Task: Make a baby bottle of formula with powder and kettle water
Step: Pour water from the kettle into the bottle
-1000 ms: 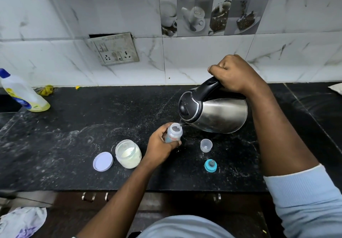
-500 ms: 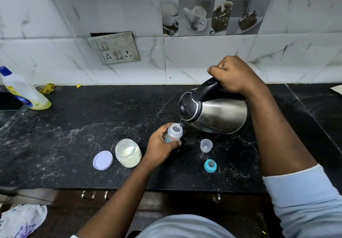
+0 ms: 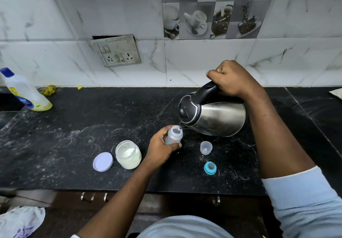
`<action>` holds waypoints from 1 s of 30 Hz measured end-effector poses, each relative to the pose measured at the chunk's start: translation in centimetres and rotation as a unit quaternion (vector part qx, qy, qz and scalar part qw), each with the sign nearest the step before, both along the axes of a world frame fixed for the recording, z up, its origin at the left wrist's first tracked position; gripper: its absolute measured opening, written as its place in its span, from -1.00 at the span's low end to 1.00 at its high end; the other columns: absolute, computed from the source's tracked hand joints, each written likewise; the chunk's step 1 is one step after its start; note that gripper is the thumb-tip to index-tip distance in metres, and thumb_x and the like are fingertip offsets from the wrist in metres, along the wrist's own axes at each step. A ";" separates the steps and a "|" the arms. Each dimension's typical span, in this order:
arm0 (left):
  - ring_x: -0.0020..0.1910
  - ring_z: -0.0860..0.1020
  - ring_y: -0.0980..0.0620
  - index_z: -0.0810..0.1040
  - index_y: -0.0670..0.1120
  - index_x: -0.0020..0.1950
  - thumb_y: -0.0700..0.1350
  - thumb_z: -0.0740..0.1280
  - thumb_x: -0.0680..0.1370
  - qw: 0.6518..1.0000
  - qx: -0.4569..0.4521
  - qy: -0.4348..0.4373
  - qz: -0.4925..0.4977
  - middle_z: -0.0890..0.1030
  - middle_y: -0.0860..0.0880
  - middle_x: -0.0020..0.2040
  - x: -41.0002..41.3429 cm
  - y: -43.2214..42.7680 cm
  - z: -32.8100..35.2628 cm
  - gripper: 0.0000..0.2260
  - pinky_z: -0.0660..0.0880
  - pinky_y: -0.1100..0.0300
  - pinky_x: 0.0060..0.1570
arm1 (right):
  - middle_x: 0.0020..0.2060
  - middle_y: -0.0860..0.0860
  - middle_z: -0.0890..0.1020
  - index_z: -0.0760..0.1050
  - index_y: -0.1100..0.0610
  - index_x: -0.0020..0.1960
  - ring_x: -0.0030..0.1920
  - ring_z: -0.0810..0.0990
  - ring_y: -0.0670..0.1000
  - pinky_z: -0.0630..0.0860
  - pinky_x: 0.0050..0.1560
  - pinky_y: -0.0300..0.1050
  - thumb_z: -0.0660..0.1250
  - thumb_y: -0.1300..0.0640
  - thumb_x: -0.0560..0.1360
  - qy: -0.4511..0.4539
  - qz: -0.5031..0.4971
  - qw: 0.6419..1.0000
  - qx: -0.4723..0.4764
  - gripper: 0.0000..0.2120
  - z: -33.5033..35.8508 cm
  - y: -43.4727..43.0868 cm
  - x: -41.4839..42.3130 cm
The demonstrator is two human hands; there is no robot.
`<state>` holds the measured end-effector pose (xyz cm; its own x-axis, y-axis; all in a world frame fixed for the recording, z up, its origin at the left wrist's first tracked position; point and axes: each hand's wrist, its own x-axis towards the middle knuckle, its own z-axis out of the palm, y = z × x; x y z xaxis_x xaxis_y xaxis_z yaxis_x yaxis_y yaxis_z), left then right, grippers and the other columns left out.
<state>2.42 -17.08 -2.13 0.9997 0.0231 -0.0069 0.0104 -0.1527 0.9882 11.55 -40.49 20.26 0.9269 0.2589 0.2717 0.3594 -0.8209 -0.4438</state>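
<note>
Steel kettle (image 3: pixel 216 117) tilts in my right hand (image 3: pixel 234 79), which is clenched on its black handle, spout just over the open baby bottle (image 3: pixel 174 136). My left hand (image 3: pixel 162 148) grasps the bottle upright on the black counter (image 3: pixel 74 136). Compared with a second ago, almost nothing has shifted: same tilt, same hold, a thin stream entering the neck. I judge the water fill is mid-way. Open powder jar (image 3: pixel 128 154), its lid (image 3: pixel 102 161), clear cap (image 3: pixel 206 147) and teal teat ring (image 3: pixel 210 167) wait nearby.

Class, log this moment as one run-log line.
step: pouring water | right hand: tilting kettle | left hand: holding bottle | teat cap: off, on counter
</note>
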 end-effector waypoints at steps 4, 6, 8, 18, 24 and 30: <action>0.20 0.69 0.01 0.65 0.11 0.26 -0.26 0.63 0.32 1.000 -0.003 0.004 0.000 0.74 0.04 0.18 0.1 -0.1 -0.1 -0.43 0.58 0.10 0.29 | -0.49 0.03 0.12 0.13 0.11 -0.45 -0.43 0.15 0.09 0.16 -0.39 0.05 0.24 0.03 0.46 0.004 0.005 1.000 0.000 -0.58 -0.2 0.0 0.0; 0.20 0.69 0.00 0.64 0.09 0.27 -0.28 0.63 0.32 1.000 -0.004 0.007 0.000 0.74 0.03 0.19 0.1 -0.2 -0.1 -0.42 0.58 0.10 0.29 | -0.49 0.03 0.12 0.13 0.11 -0.45 -0.43 0.14 0.09 0.16 -0.39 0.04 0.24 0.03 0.47 0.006 0.005 1.000 0.001 -0.58 -0.4 0.0 0.1; 0.21 0.69 -0.01 0.64 0.06 0.29 -0.29 0.63 0.32 1.000 -0.006 0.008 0.001 0.74 0.02 0.19 0.1 -0.1 -0.1 -0.42 0.58 0.09 0.30 | -0.49 0.03 0.12 0.12 0.10 -0.45 -0.42 0.14 0.09 0.16 -0.39 0.04 0.24 0.03 0.47 0.006 0.005 1.000 0.002 -0.58 -0.5 0.0 0.1; 0.19 0.70 -0.05 0.65 0.07 0.28 -0.20 0.63 0.29 1.000 -0.004 0.012 0.000 0.75 0.03 0.17 -0.1 -0.1 0.0 -0.42 0.60 0.02 0.29 | -0.49 0.05 0.13 0.13 0.10 -0.45 -0.44 0.14 0.09 0.13 -0.39 0.02 0.24 0.04 0.48 0.008 0.007 1.000 -0.004 -0.58 -0.5 0.3 0.1; 0.19 0.69 -0.04 0.66 0.09 0.25 -0.32 0.63 0.34 1.000 -0.011 0.015 -0.001 0.75 0.02 0.17 0.0 -0.1 0.0 -0.44 0.60 0.12 0.26 | -0.50 0.04 0.13 0.13 0.10 -0.46 -0.43 0.14 0.10 0.13 -0.39 0.02 0.24 0.04 0.48 0.009 0.007 1.000 -0.005 -0.58 -0.5 0.6 0.0; 0.16 0.70 -0.01 0.65 0.03 0.28 -0.38 0.62 0.35 1.000 -0.013 0.025 -0.001 0.75 0.01 0.16 0.0 0.0 -0.1 -0.43 0.60 0.21 0.19 | -0.48 0.09 0.13 0.13 0.12 -0.44 -0.43 0.15 0.10 0.13 -0.39 0.03 0.24 0.06 0.49 0.010 0.008 1.000 -0.012 -0.58 -0.5 0.8 -0.1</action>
